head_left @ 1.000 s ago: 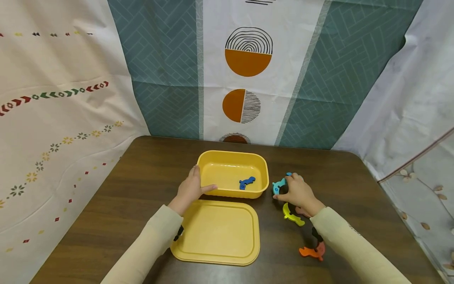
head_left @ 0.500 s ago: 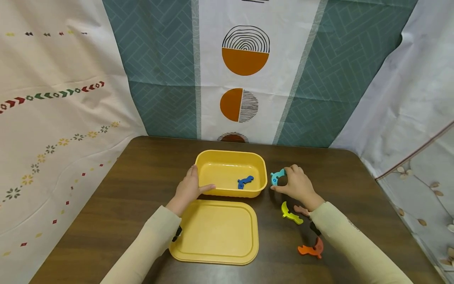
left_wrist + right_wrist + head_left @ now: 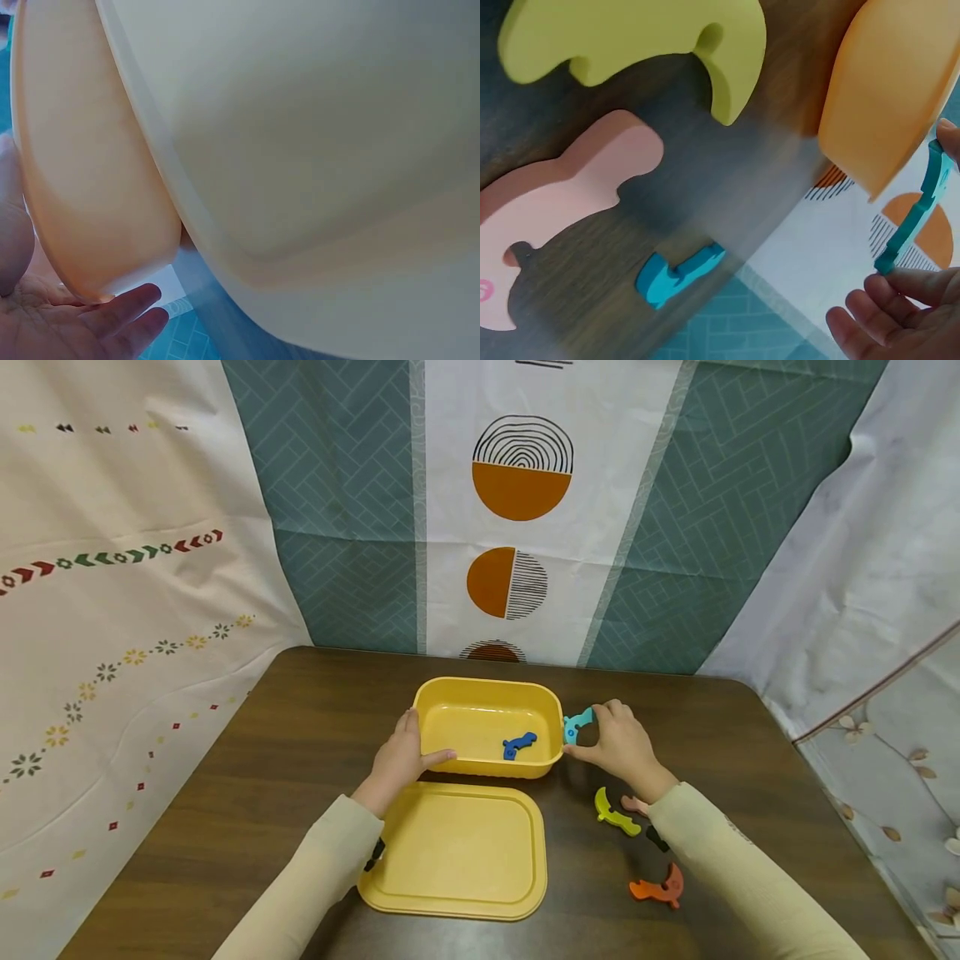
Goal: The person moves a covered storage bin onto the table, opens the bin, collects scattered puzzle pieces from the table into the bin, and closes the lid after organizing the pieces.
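A yellow plastic box (image 3: 491,768) stands open-topped on the table, with a dark blue curved toy piece (image 3: 521,744) inside. My left hand (image 3: 400,756) holds the box's near left corner, thumb over the rim and fingers along the outside. At the box's right end, my right hand (image 3: 627,748) pinches a light blue curved toy piece (image 3: 572,729) by its two ends. The right wrist view shows that piece (image 3: 919,214) edge-on between thumb and fingertips, outside the box wall (image 3: 889,90).
A flat yellow lid (image 3: 453,852) lies before the box. On the right are lime (image 3: 619,821), pink (image 3: 633,806), black (image 3: 657,838) and orange (image 3: 662,891) toy pieces. The right wrist view adds a teal piece (image 3: 676,277), hidden by my right hand in the head view.
My right hand has moved left and slightly away from me with the light blue piece, up to the box's right end. The left hand keeps its place on the box.
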`<state>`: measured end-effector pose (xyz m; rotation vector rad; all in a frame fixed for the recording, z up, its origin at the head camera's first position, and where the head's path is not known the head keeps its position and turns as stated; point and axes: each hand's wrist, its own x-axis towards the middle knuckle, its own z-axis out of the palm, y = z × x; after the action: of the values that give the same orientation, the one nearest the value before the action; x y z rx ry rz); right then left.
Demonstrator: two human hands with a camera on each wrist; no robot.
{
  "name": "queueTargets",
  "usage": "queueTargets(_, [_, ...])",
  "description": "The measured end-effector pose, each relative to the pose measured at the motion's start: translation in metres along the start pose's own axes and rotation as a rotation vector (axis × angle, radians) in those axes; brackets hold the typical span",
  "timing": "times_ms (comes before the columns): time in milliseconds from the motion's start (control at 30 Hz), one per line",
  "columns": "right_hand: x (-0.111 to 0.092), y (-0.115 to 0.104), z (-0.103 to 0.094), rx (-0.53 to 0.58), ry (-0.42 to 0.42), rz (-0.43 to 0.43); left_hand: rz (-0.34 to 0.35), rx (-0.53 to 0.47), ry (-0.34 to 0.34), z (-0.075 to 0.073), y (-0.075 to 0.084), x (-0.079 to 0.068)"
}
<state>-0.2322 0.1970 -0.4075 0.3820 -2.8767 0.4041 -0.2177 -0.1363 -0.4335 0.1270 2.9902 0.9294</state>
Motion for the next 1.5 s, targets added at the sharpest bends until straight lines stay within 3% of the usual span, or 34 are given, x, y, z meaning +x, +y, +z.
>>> queueTargets(867, [0.01,-0.031,0.014,0.067,-0.016,-0.082,0.017,0.001,0.004,0.002,0.001,0.0])
queueTargets(1500, [0.026,-0.054,0.025,0.09,-0.125,-0.056,0.005,-0.012,0.0,0.001,0.0,0.001])
